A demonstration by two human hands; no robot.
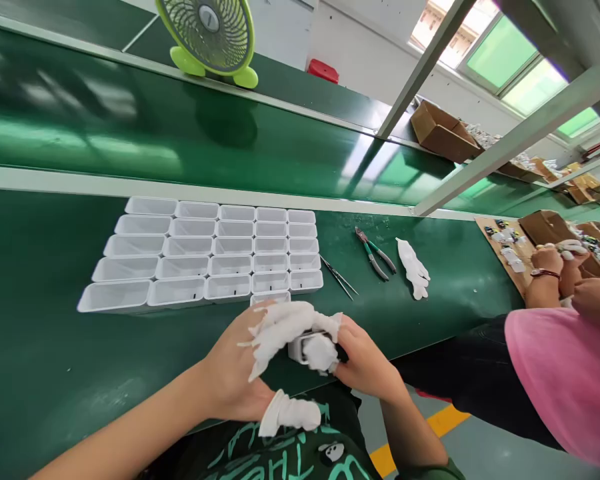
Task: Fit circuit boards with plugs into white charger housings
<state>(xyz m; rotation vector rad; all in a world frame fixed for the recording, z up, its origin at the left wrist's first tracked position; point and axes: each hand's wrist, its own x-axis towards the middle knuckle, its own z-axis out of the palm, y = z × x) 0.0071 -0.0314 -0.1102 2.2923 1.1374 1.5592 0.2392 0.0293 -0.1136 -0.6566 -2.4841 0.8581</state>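
Note:
My left hand [247,357] wears torn white cloth covers on its fingers and thumb. Its fingers stretch over the far side of a small grey-and-black object [296,350], while the thumb stands apart from it. My right hand [363,357] is closed on that object, with a white-covered thumb across it; its exact kind is hidden. Just beyond my hands are joined rows of white plastic bins [177,291], some with a tiny dark piece inside. Tweezers [339,277], green-handled cutting pliers [376,255] and a white glove [413,268] lie to the right of the bins.
A green fan [210,33] stands on the raised shelf behind the green worktable [40,373]. Slanting metal posts [430,47] rise at the right. Another person [563,373] works there beside a cardboard sheet [500,250] with small parts and open boxes [545,227].

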